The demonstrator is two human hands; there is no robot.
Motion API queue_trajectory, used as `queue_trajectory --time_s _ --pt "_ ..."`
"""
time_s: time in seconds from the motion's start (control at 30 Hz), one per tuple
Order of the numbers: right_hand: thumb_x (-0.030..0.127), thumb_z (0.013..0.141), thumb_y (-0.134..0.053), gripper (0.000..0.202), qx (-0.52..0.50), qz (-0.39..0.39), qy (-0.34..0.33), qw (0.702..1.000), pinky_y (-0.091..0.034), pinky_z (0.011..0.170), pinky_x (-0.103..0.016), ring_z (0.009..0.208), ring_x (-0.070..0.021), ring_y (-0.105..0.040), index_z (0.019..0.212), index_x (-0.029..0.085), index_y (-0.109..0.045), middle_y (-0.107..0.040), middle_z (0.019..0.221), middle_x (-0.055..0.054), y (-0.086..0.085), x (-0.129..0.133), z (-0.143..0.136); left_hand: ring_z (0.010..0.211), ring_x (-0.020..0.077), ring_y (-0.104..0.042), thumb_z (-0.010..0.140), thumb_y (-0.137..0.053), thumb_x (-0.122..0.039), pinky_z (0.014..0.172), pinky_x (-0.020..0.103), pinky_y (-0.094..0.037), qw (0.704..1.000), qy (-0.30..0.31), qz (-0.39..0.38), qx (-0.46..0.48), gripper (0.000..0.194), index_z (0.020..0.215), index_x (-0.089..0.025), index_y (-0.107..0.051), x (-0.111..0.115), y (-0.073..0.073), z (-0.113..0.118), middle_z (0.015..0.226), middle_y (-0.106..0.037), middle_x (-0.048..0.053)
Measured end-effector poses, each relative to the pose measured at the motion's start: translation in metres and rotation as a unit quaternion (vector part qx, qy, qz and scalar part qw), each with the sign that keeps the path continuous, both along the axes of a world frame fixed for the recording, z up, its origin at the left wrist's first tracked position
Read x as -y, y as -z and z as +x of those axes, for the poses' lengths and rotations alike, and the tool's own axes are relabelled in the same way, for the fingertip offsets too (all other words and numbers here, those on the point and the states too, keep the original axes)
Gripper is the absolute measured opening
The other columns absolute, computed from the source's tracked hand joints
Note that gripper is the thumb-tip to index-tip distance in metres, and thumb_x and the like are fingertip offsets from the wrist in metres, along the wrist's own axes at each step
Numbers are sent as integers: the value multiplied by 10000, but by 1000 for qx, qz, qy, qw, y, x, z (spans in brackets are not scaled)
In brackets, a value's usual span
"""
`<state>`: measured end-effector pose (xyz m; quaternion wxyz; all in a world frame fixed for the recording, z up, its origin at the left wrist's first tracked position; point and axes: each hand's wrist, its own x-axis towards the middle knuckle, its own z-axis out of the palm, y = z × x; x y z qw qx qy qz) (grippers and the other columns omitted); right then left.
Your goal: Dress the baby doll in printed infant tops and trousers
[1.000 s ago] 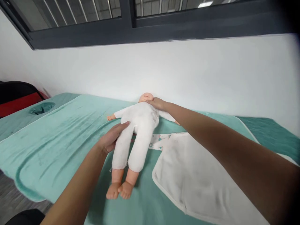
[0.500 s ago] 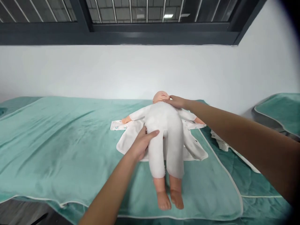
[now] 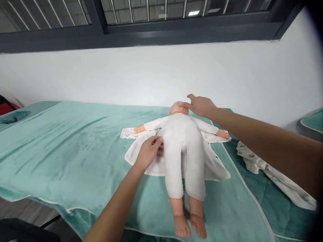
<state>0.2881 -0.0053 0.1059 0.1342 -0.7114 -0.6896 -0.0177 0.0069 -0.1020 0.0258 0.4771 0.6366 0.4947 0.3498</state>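
Observation:
A baby doll (image 3: 185,141) with a white cloth body lies on its back, arms spread and bare feet toward me. Beneath it a white baby shirt (image 3: 212,164) is laid open, its printed sleeves stretched under the doll's arms. My left hand (image 3: 148,151) is beside the doll's hip, above the shirt, its fingers loosely bent and apart with nothing seen in them. At the doll's head, my right hand (image 3: 200,106) has its fingers spread; a fingertip is at the side of the head. Whether it presses there I cannot tell.
A light green blanket (image 3: 75,161) covers the bed, over a darker green cover (image 3: 272,188). To the right lies a printed white baby garment (image 3: 277,178), partly behind my forearm. A white wall (image 3: 126,77) and a dark window frame (image 3: 176,32) stand behind.
My left hand has come off the doll's hip and now sits beside it. My right hand has lifted slightly, its fingers opening from the head. The view has tilted and shifted.

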Motion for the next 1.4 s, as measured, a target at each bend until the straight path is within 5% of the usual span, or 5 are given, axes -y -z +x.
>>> queue_trajectory --time_s 0.13,0.33,0.7,1.1,1.4 --pt "495 936 -459 477 -40 43 -168 984 -441 914 -375 1123 -274 -586 1293 188 -532 -633 1263 -125 -8 2 -67 1040 298 -593 894 -488 -257 886 413 -447 934 -83 234 -256 242 1035 -187 -671 -25 8 7 1037 -679 128" --pt "514 871 -555 507 48 -119 -254 959 -439 925 -420 1249 -329 -488 1271 202 -554 -564 1356 -140 22 -11 -157 1020 313 -591 907 -466 -306 690 352 -433 890 -104 207 -392 275 1097 -172 -611 -40 28 11 1116 -613 163" --pt "436 938 -460 352 -23 -57 -226 972 -445 769 -339 1018 -256 -626 1239 268 -533 -673 1210 -65 43 -9 -138 742 222 -575 740 -668 -270 735 324 -385 981 -174 79 -44 125 661 -214 -589 -73 38 -14 665 -608 31" --pt "699 899 -386 554 -12 -31 -253 967 -418 864 -406 1036 -296 -618 1162 303 -670 -694 1150 -75 40 13 -128 713 188 -635 601 -721 -264 720 344 -496 931 -183 -26 314 268 826 -145 -640 -64 31 -30 799 -692 70" --pt "678 895 -410 530 59 -39 -228 971 -422 807 -404 959 -307 -634 1108 290 -701 -703 1108 -101 45 11 -125 679 131 -571 686 -692 -317 698 293 -470 913 -259 0 315 208 777 -170 -575 -61 33 -29 746 -614 1"
